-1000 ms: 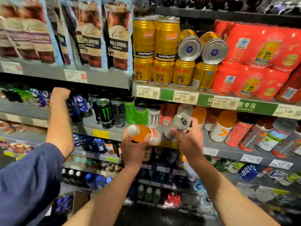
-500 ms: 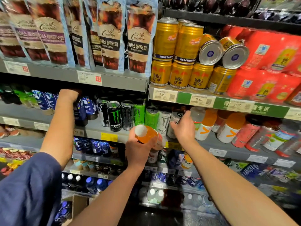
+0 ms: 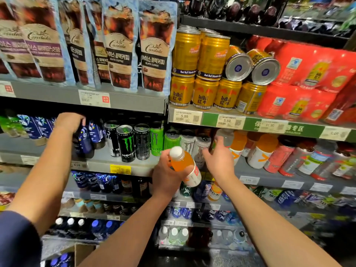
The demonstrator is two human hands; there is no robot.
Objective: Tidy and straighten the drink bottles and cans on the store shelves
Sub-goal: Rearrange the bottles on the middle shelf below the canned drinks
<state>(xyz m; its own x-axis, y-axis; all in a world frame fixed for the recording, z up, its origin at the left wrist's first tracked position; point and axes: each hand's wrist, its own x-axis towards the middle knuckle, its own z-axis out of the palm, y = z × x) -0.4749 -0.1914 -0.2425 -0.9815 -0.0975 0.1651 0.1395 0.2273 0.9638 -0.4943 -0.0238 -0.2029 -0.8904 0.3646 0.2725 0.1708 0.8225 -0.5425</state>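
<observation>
My left hand (image 3: 165, 176) grips an orange drink bottle (image 3: 183, 162) with a white cap, tilted, in front of the middle shelf (image 3: 134, 166). My right hand (image 3: 219, 162) is stretched out to that shelf. Its thumb lies by a white Monster can (image 3: 201, 149) and its fingers reach up to a pale clear bottle (image 3: 225, 136). Black and green Monster cans (image 3: 126, 143) stand upright to the left. Orange-topped bottles (image 3: 260, 153) lean to the right of my hand.
Another person's arm in a dark blue sleeve (image 3: 48, 162) reaches in from the left, hand on dark blue bottles (image 3: 84, 141). Gold Red Bull cans (image 3: 204, 93) are stacked above, two lying on their sides (image 3: 252, 66). Coffee pouches (image 3: 119, 47) hang upper left. Lower shelves hold more bottles.
My right hand carried a white can up to the middle shelf and let it go; the hand has now moved slightly right to the pale bottle. My left hand keeps the orange bottle.
</observation>
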